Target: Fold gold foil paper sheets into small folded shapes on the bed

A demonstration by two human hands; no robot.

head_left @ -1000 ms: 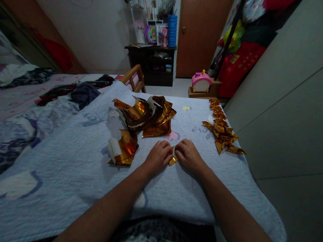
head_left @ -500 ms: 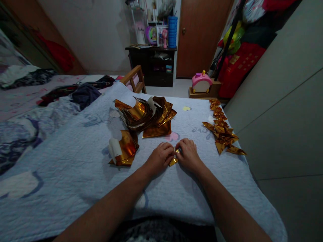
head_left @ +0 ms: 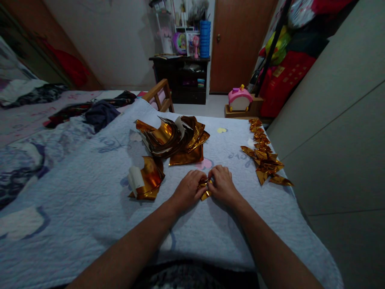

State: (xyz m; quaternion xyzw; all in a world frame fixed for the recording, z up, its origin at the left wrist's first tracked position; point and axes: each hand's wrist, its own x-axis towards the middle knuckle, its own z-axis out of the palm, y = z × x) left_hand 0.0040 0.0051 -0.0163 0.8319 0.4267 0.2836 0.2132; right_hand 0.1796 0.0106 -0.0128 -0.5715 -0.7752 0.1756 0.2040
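My left hand point(head_left: 189, 188) and my right hand point(head_left: 221, 184) meet over a small folded piece of gold foil paper point(head_left: 205, 189) on the light blue quilt point(head_left: 90, 200). Both pinch it with the fingertips, and most of the piece is hidden under my fingers. A big heap of curled gold sheets point(head_left: 174, 138) lies just beyond my hands. A smaller curled stack with a white underside point(head_left: 146, 178) sits to the left of my left hand. To the right of my right hand, several folded gold pieces point(head_left: 264, 154) lie in a row.
The quilt's right edge runs beside a grey wardrobe wall point(head_left: 337, 132). Dark clothes point(head_left: 99, 110) lie at the far left of the bed. A wooden chair back point(head_left: 159, 94), a dark shelf unit point(head_left: 183, 76), a brown door point(head_left: 237, 44) and a pink toy point(head_left: 240, 97) stand beyond.
My fingertips have drawn closer together over the small gold piece, and more crumpled foil now shows between them. The heaps on the quilt have not moved.
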